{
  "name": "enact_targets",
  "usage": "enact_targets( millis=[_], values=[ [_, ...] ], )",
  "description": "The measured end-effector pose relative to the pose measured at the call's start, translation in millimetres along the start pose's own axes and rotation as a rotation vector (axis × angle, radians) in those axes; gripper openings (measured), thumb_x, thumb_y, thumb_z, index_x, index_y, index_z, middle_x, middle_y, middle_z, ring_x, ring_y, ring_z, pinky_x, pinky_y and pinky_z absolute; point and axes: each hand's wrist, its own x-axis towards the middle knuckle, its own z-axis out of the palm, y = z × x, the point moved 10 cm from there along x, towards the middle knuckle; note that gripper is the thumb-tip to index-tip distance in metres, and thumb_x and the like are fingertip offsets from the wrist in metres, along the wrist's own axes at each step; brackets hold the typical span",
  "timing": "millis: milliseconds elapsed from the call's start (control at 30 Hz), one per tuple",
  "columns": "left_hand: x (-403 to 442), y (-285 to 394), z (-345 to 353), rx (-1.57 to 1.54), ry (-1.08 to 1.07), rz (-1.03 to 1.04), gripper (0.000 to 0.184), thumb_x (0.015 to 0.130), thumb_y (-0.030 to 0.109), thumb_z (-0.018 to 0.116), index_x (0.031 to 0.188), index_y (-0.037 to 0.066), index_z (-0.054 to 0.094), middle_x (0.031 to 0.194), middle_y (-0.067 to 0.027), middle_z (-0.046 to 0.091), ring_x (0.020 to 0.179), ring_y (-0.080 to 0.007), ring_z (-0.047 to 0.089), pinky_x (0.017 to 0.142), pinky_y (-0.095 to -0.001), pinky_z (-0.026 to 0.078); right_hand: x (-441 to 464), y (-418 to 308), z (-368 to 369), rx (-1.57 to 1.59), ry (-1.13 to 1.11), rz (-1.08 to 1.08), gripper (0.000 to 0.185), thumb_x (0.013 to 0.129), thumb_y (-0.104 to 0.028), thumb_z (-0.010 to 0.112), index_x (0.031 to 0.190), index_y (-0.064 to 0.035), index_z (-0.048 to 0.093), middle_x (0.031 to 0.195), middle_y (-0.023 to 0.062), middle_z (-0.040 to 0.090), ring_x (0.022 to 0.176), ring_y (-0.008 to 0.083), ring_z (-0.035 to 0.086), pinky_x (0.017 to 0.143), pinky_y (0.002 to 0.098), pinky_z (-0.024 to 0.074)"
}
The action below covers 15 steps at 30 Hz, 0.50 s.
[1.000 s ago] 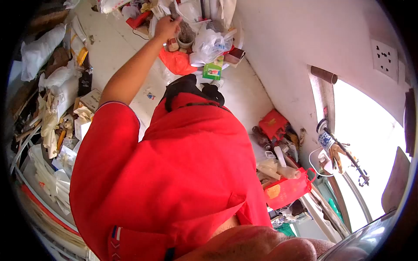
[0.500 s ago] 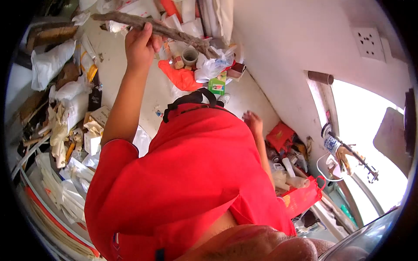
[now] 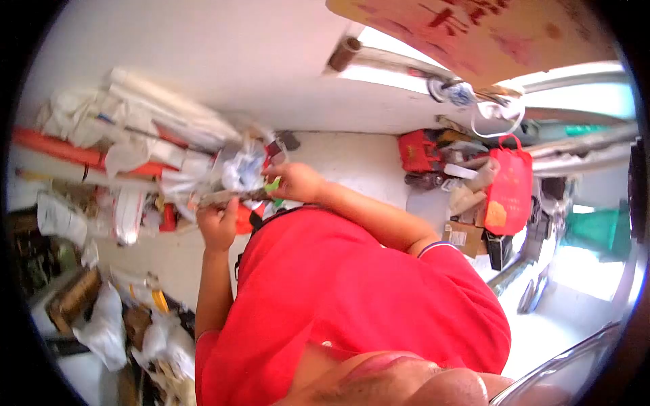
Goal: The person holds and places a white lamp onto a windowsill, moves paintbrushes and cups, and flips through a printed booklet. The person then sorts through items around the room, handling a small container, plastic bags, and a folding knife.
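Note:
The rough brown branch stretches between my two hands in front of my waist. My left hand grips it near one end, thumb up along it. At the other end my right hand has its fingers curled round it, though blur hides their exact hold. Just behind my hands are a pale plastic bag and a patch of green. Some bright orange-red plastic shows between my left hand and my red shirt.
Long wrapped rolls lie at the upper left. Bags and scraps crowd the lower left, near a white bag. To the right hang a red bag and, below the window, a cardboard box. A printed board looms at the top.
The view has swung round to the right. My left hand first reached into the clutter, then lifted the branch. My right hand has since come up to the branch's other end.

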Motion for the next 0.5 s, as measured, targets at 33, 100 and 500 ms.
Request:
enact_targets(
  millis=[33, 100, 500],
  values=[
    [0.7, -3.8, 2.5, -0.095, -0.067, -0.068, 0.017, 0.086, 0.015, 0.066, 0.089, -0.002, 0.065, 0.07, -0.0035, 0.063, 0.058, -0.0112, 0.057, 0.054, -0.0264, 0.045, -4.7, -1.8, -1.5, 0.005, -0.02, -0.011, 0.051, 0.073, -0.029, 0.073, 0.117, -0.0085, 0.06, 0.097, 0.0121, 0.067, 0.086, 0.0292, 0.064, 0.077, 0.0391, 0.0503],
    [5.9, 16.8, -1.4, -0.133, -0.039, -0.079, 0.019, 0.086, 0.016, 0.066, 0.088, -0.003, 0.064, 0.063, -0.0019, 0.059, 0.049, -0.0078, 0.051, 0.045, -0.023, 0.04, -11.3, -8.5, -5.8, 0.044, -0.036, 0.017, 0.055, 0.072, -0.03, 0.074, 0.119, -0.0077, 0.059, 0.099, 0.013, 0.065, 0.086, 0.0302, 0.063, 0.079, 0.0395, 0.0497],
    [17.4, 85.2, 85.6, -0.018, -0.263, 0.155, 0.019, 0.085, 0.015, 0.067, 0.094, -0.001, 0.065, 0.065, -0.0011, 0.058, 0.057, -0.0067, 0.052, 0.055, -0.0235, 0.042, -66.7, -35.2, -50.3, -0.184, 0.238, -0.06, 0.03, 0.073, -0.032, 0.072, 0.092, -0.01, 0.067, 0.095, 0.0089, 0.061, 0.087, 0.0317, 0.06, 0.074, 0.0424, 0.0486]
  ],
)
